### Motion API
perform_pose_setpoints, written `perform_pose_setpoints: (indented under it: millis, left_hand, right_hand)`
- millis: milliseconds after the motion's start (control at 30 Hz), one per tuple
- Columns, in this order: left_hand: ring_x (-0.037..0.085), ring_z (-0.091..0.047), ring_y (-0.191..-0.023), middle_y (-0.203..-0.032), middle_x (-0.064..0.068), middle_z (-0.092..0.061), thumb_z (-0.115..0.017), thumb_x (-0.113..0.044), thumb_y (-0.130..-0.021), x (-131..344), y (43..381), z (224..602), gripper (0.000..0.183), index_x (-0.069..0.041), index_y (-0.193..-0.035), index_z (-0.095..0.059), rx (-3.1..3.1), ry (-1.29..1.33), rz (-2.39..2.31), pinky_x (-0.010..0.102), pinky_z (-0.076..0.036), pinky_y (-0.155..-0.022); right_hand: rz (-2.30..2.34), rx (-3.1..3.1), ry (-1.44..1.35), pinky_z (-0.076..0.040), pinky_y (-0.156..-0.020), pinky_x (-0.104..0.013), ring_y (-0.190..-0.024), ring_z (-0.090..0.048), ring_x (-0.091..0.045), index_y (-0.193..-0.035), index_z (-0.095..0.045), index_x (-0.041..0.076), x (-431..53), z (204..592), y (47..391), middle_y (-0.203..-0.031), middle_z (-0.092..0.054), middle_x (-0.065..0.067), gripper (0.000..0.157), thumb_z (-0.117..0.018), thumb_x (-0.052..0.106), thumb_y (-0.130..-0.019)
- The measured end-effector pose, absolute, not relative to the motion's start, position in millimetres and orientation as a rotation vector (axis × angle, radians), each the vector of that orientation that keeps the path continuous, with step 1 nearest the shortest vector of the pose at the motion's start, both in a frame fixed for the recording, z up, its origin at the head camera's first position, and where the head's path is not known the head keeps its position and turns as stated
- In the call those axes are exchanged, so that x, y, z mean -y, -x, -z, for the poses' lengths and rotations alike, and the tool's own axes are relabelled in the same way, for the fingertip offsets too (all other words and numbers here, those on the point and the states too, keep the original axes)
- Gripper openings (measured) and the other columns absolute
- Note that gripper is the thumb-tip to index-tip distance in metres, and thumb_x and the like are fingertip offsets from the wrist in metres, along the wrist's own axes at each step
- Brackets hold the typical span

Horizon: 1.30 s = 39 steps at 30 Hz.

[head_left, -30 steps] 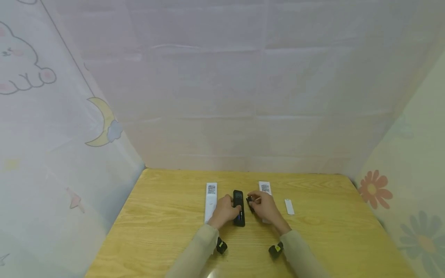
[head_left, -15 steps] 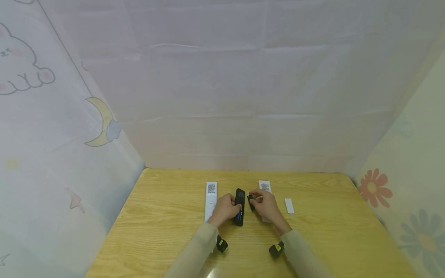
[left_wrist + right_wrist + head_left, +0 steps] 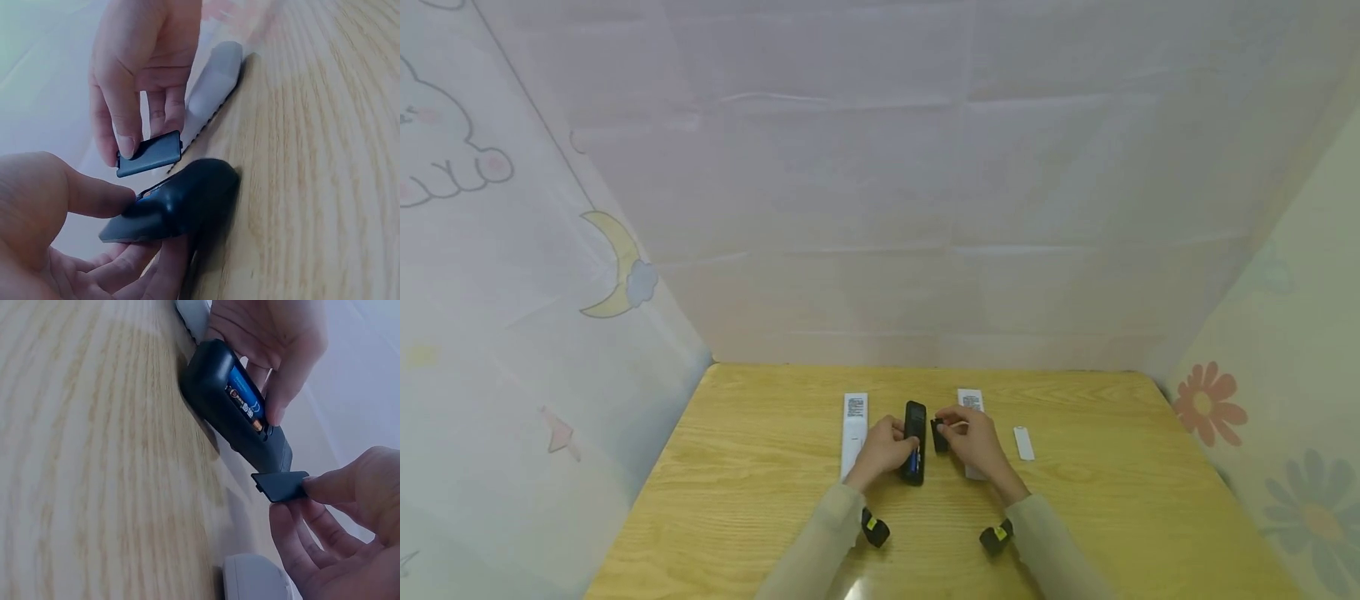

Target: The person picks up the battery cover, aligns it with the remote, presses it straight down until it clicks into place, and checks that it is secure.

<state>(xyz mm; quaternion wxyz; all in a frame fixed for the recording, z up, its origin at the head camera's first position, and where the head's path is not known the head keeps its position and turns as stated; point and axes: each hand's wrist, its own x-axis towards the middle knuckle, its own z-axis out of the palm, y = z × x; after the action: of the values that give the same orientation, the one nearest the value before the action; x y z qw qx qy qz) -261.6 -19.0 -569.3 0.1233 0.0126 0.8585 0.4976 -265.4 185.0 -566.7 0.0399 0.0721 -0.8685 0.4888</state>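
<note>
Black remote [image 3: 209, 384], blue battery [image 3: 245, 395] exposed, is gripped by the left hand [image 3: 882, 451], the right hand [image 3: 977, 442] pinching a flat cover [image 3: 279, 486]

"What does your left hand [image 3: 884, 447] hide?"
"Part of the black plastic remote control [image 3: 915, 418]. Your right hand [image 3: 976, 442] covers the middle of the slim white plastic remote [image 3: 974, 474]."
"Its printed label [image 3: 972, 403]?"
"Too small for you to read."

A pale sheet [image 3: 850, 183] hangs behind the wooden table [image 3: 737, 458]; left of the table is a printed yellow moon [image 3: 628, 248], right a red flower [image 3: 1204, 405].
</note>
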Motion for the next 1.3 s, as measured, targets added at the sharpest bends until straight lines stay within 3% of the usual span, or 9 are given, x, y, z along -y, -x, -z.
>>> perform_pose_setpoints:
  millis: [167, 400, 767, 1000, 1300]
  left_hand:
    - [0.034, -0.07, -0.112, -0.125, 0.02, -0.072, -0.072, -0.028, -0.102, 21, 262, 572, 0.04, -0.002, -0.131, -0.061, -2.498, -0.043, -1.513, 0.052, -0.06, -0.094]
    - [0.031, -0.07, -0.114, -0.127, 0.019, -0.071, -0.067, -0.026, -0.106, 24, 264, 568, 0.044, 0.002, -0.139, -0.058, -2.423, -0.069, -1.639, 0.05, -0.059, -0.098]
    - [0.036, -0.063, -0.132, -0.145, 0.025, -0.062, -0.059, -0.022, -0.109, 27, 267, 561, 0.051, 0.006, -0.151, -0.05, -2.179, -0.02, -1.804, 0.051, -0.054, -0.11]
    - [0.039, -0.06, -0.136, -0.152, 0.027, -0.057, -0.057, -0.02, -0.11, 28, 268, 561, 0.053, 0.006, -0.155, -0.046, -2.115, -0.007, -1.822, 0.053, -0.053, -0.111]
    - [0.038, -0.061, -0.135, -0.15, 0.025, -0.059, -0.057, -0.019, -0.11, 28, 268, 562, 0.049, 0.003, -0.153, -0.05, -2.134, 0.009, -1.847, 0.053, -0.054, -0.111]
  right_hand:
    - [-1.524, 2.652, -0.201, -0.064, -0.07, -0.029, -0.093, -0.078, -0.031, -0.119, -0.076, -0.001, -187, 564, 266, -0.107, -0.074, -0.016, 0.021, -0.074, 0.0, -0.098]
    - [-1.614, 2.622, -0.172, -0.064, -0.066, -0.031, -0.094, -0.078, -0.035, -0.123, -0.074, -0.001, -191, 559, 268, -0.112, -0.072, -0.019, 0.023, -0.073, 0.001, -0.1]
    - [-1.752, 2.586, -0.178, -0.066, -0.074, -0.05, -0.085, -0.077, -0.027, -0.129, -0.071, -0.002, -193, 548, 269, -0.116, -0.069, -0.02, 0.027, -0.07, 0.003, -0.103]
    - [-1.811, 2.563, -0.176, -0.065, -0.081, -0.052, -0.094, -0.077, -0.027, -0.129, -0.072, 0.003, -191, 540, 268, -0.119, -0.067, -0.019, 0.026, -0.07, 0.004, -0.103]
    - [-1.793, 2.531, -0.291, -0.065, -0.081, -0.053, -0.097, -0.077, -0.032, -0.128, -0.072, -0.001, -187, 533, 266, -0.116, -0.068, -0.022, 0.025, -0.069, 0.002, -0.103]
